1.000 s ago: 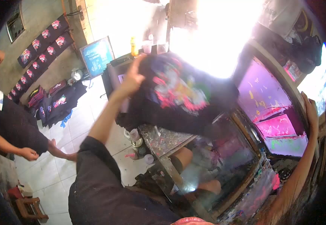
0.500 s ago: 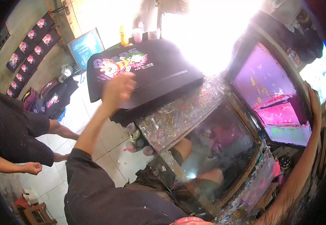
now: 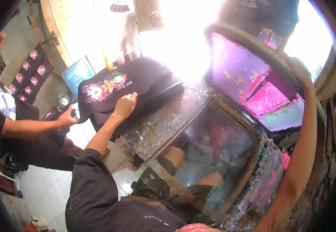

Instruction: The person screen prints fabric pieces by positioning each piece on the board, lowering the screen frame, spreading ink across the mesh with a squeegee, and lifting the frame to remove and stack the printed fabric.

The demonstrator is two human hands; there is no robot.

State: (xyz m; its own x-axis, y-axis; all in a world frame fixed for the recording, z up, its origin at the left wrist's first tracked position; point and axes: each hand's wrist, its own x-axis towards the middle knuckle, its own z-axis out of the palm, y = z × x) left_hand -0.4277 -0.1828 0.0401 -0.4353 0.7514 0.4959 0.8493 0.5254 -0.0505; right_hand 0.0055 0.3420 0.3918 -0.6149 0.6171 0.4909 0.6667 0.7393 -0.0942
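"Progress, going left to right?"

"Starting at the wall: seeing printed wall cloths (image 3: 34, 79) hanging in slanting rows. Counting those as printed, judging by the colour designs."

"Next?"

"Noting a co-worker's hand (image 3: 66, 117) reaching in at the left, touching or pinching the near-left corner of the black cloth (image 3: 144, 79); not managing to tell which. Passing the blue sign (image 3: 78, 73), leaning beyond."

"And the cloth?"

"Lying on the worktop (image 3: 156, 125), at its far-left part, overlapping more dark fabric. Showing a multicolour print with lettering on top, so judging that face as largely done. Not telling about any further colour, nor about the layers underneath."

"Left hand (image 3: 124, 106)?"

"Hovering or resting over the cloth, just right of the print. Curling mostly closed, bringing fingertips together; not managing to tell about any pinch on fabric."

"Moving right?"

"Passing the glass panel (image 3: 214, 139), lying in a wooden surround beside the worktop. Then seeing the screen frame (image 3: 249, 38) standing raised and tilted, bearing purple mesh (image 3: 233, 69) with pink and green ink patches."

"Right hand (image 3: 299, 71)?"

"Closing around the outer edge of that frame, seemingly holding it up, clear of the cloth."

"Anything left over?"

"Judging cloth handling as ongoing; not guessing at how many pieces are remaining."
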